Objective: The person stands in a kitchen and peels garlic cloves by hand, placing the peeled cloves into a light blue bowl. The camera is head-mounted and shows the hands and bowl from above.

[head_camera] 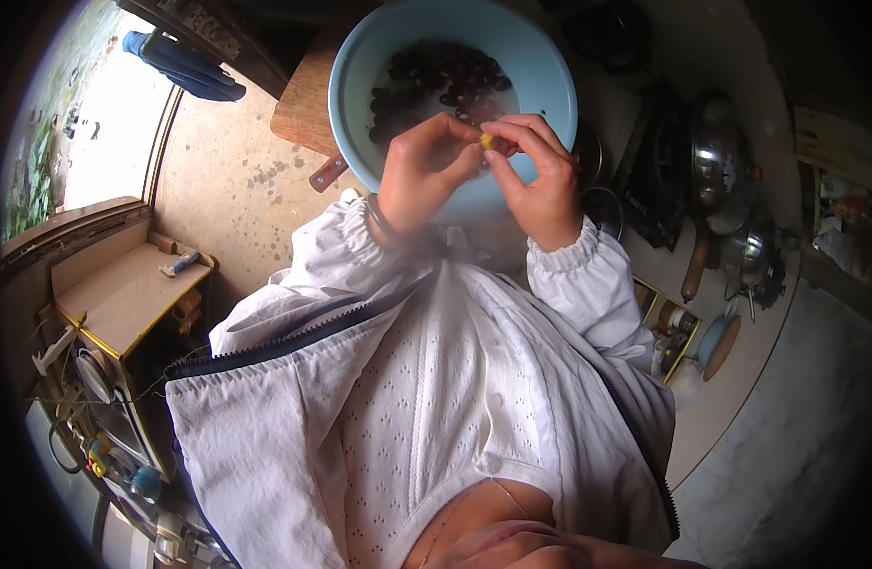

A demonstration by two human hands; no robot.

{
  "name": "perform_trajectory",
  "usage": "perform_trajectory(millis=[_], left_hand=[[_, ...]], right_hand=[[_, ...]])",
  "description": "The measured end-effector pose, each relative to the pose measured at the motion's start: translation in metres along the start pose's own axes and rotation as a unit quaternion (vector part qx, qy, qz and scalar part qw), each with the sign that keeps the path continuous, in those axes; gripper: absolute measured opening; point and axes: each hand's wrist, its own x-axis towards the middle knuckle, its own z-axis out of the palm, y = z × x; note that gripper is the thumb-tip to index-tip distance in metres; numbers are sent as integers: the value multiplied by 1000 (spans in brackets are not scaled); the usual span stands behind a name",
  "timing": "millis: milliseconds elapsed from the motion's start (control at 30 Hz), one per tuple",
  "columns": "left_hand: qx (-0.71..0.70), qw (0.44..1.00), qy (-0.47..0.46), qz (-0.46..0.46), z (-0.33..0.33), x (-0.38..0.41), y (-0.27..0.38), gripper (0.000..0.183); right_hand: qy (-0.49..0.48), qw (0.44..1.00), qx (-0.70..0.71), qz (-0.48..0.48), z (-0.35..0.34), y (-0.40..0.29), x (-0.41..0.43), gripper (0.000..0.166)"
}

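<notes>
Before me stands a light blue plastic basin [347, 107] with many dark red, oval fruits or nuts [407, 85] lying in its bottom. My left hand [425, 167] and my right hand [539, 171] meet fingertip to fingertip over the basin's near part. Between them is a small piece with a yellow part [486, 140] and a dark red part; the right thumb and fingers pinch it, and the left fingertips touch its yellow side. What exactly the piece is cannot be told.
A wooden board [304, 107] and a brown knife handle [328, 174] are left of the basin. On the right, a counter [706, 419] holds a lidded metal pan [721, 163] and other cookware. At left is a low cabinet [133, 291], near a bright doorway.
</notes>
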Motion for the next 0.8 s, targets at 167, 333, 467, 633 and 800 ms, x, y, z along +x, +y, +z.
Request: perform_trajectory(millis=[167, 333, 467, 633, 800], left_hand=[[83, 995, 25, 54, 0, 1, -7, 8], [71, 995, 47, 44, 3, 0, -6, 7], [23, 999, 48, 11, 3, 1, -1, 8], [-32, 999, 27, -32, 1, 3, 0, 7], [-88, 992, 7, -87, -2, 4, 3, 5]], right_hand=[[10, 1000, -27, -11, 4, -2, -1, 28], [27, 999, -15, -6, 8, -6, -1, 27], [44, 998, 45, 15, 12, 0, -2, 27], [29, 988, 138, 58, 13, 8, -6, 25], [16, 948, 274, 164, 12, 7, -9, 22]])
